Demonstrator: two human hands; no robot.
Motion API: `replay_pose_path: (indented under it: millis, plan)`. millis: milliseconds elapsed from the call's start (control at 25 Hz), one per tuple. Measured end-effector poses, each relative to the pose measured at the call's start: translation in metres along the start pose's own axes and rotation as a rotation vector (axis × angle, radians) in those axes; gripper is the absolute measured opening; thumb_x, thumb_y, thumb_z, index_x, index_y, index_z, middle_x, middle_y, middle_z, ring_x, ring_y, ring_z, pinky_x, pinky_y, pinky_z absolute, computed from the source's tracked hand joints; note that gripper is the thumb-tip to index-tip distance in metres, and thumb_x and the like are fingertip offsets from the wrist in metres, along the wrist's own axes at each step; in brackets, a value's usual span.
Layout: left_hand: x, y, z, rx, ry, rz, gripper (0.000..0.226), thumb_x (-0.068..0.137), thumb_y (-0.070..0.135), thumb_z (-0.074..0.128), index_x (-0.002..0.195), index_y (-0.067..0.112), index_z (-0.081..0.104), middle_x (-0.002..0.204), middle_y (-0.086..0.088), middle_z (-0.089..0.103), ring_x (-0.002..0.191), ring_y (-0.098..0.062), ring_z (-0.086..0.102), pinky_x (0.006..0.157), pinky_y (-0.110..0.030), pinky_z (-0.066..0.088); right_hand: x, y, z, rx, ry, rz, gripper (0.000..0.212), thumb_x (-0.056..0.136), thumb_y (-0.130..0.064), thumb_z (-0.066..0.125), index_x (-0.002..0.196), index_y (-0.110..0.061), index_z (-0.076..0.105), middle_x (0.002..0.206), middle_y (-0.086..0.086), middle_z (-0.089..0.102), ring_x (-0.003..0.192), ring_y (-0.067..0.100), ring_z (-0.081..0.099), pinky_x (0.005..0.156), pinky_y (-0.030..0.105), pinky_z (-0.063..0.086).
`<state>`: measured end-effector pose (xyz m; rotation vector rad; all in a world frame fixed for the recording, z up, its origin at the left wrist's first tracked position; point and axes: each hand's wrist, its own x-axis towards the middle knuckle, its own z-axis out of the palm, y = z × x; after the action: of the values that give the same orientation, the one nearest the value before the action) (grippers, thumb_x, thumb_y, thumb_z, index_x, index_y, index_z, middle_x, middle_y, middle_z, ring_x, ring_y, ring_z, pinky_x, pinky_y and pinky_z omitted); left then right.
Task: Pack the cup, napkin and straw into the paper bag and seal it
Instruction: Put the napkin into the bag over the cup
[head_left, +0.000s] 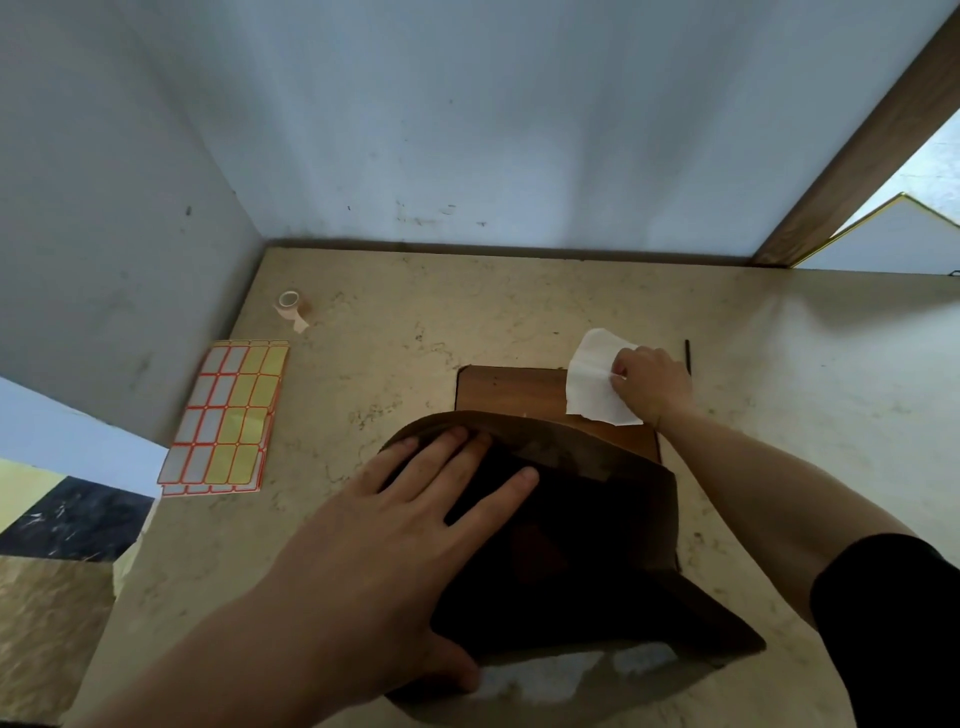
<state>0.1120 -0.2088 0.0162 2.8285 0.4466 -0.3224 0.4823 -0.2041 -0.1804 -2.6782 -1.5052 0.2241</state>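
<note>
A brown paper bag (613, 467) stands open in the middle of the table, its inside dark, so I cannot tell what it holds. My left hand (395, 540) grips its near-left rim, fingers spread over the mouth and thumb on the outer wall. Beyond the bag, my right hand (652, 384) pinches a white napkin (595, 376) lifted just above a brown wooden board (509, 387). A thin dark straw (688, 356) lies on the table right behind my right hand. No cup is visible.
A sheet of orange- and yellow-edged labels (226, 415) lies at the left. A small tape roll (292, 307) stands near the back left corner. Walls close the beige marble tabletop (805, 364) at the back and left.
</note>
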Motion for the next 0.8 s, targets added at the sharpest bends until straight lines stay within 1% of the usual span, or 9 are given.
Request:
replay_pose_path:
  millis: [120, 240, 440, 520, 560, 640, 720, 760, 800]
  plan:
    - [0.0, 0.002, 0.0, 0.003, 0.003, -0.002, 0.123, 0.065, 0.081, 0.058, 0.132, 0.049, -0.04, 0.151, 0.004, -0.036, 0.132, -0.011, -0.044, 0.102, -0.031, -0.032, -0.005, -0.001, -0.005, 0.022, 0.001, 0.0, 0.021, 0.097, -0.024, 0.051, 0.11, -0.014, 0.064, 0.104, 0.006, 0.07, 0.088, 0.024, 0.064, 0.081, 0.039, 0.054]
    - [0.0, 0.005, 0.0, 0.019, 0.011, -0.005, 0.123, 0.066, 0.081, 0.058, 0.133, 0.049, -0.04, 0.153, 0.003, -0.034, 0.136, -0.014, -0.039, 0.104, -0.033, -0.029, -0.011, 0.002, -0.012, 0.054, -0.025, 0.034, 0.021, 0.099, -0.026, 0.049, 0.115, -0.015, 0.057, 0.102, 0.008, 0.07, 0.079, 0.023, 0.065, 0.067, 0.029, 0.05]
    - [-0.003, 0.008, -0.001, 0.093, 0.062, 0.023, 0.119, 0.069, 0.078, 0.057, 0.136, 0.048, -0.036, 0.159, 0.002, -0.022, 0.141, -0.016, -0.028, 0.104, -0.033, -0.025, -0.02, 0.001, -0.041, 0.14, -0.022, 0.017, 0.018, 0.098, -0.029, 0.052, 0.112, -0.018, 0.057, 0.099, 0.005, 0.071, 0.075, 0.019, 0.064, 0.064, 0.029, 0.054]
    - [-0.005, 0.008, -0.001, 0.123, 0.083, 0.027, 0.111, 0.075, 0.075, 0.053, 0.138, 0.046, -0.034, 0.161, 0.001, -0.016, 0.144, -0.016, -0.021, 0.102, -0.031, -0.025, -0.026, -0.003, -0.056, 0.173, 0.01, -0.016, 0.018, 0.096, -0.028, 0.055, 0.11, -0.018, 0.06, 0.099, 0.004, 0.071, 0.076, 0.017, 0.063, 0.062, 0.027, 0.05]
    - [-0.005, 0.009, -0.001, 0.139, 0.103, 0.031, 0.106, 0.078, 0.073, 0.051, 0.141, 0.045, -0.031, 0.162, 0.001, -0.01, 0.146, -0.017, -0.014, 0.103, -0.032, -0.022, -0.029, -0.005, -0.063, 0.191, 0.029, -0.032, 0.017, 0.095, -0.028, 0.056, 0.108, -0.018, 0.061, 0.099, 0.004, 0.071, 0.077, 0.017, 0.062, 0.062, 0.026, 0.048]
    - [-0.007, 0.009, -0.003, 0.166, 0.149, 0.04, 0.096, 0.083, 0.07, 0.048, 0.146, 0.043, -0.02, 0.162, 0.001, 0.004, 0.148, -0.02, 0.004, 0.108, -0.032, -0.007, -0.037, -0.009, -0.08, 0.233, 0.057, -0.052, 0.018, 0.093, -0.029, 0.058, 0.106, -0.019, 0.064, 0.099, 0.003, 0.071, 0.08, 0.017, 0.062, 0.062, 0.027, 0.047]
    - [-0.01, 0.009, -0.007, 0.168, 0.179, 0.041, 0.085, 0.087, 0.067, 0.044, 0.148, 0.042, -0.009, 0.16, 0.005, 0.017, 0.145, -0.018, 0.017, 0.112, -0.031, 0.013, -0.045, -0.014, -0.098, 0.302, 0.071, -0.057, 0.018, 0.092, -0.031, 0.058, 0.104, -0.02, 0.066, 0.098, 0.001, 0.07, 0.084, 0.017, 0.062, 0.065, 0.029, 0.052]
    - [-0.012, 0.009, -0.01, 0.166, 0.197, 0.047, 0.081, 0.088, 0.066, 0.043, 0.149, 0.041, -0.005, 0.157, 0.008, 0.023, 0.142, -0.016, 0.024, 0.11, -0.032, 0.023, -0.049, -0.017, -0.107, 0.337, 0.083, -0.064, 0.018, 0.091, -0.032, 0.059, 0.102, -0.02, 0.067, 0.098, 0.0, 0.069, 0.085, 0.016, 0.062, 0.068, 0.03, 0.053]
    - [-0.014, 0.01, -0.016, 0.157, 0.225, 0.057, 0.076, 0.089, 0.066, 0.041, 0.149, 0.041, 0.002, 0.153, 0.01, 0.032, 0.137, -0.013, 0.032, 0.106, -0.033, 0.033, -0.054, -0.021, -0.117, 0.369, 0.104, -0.074, 0.017, 0.09, -0.032, 0.06, 0.101, -0.021, 0.068, 0.097, -0.002, 0.069, 0.085, 0.015, 0.062, 0.069, 0.03, 0.053]
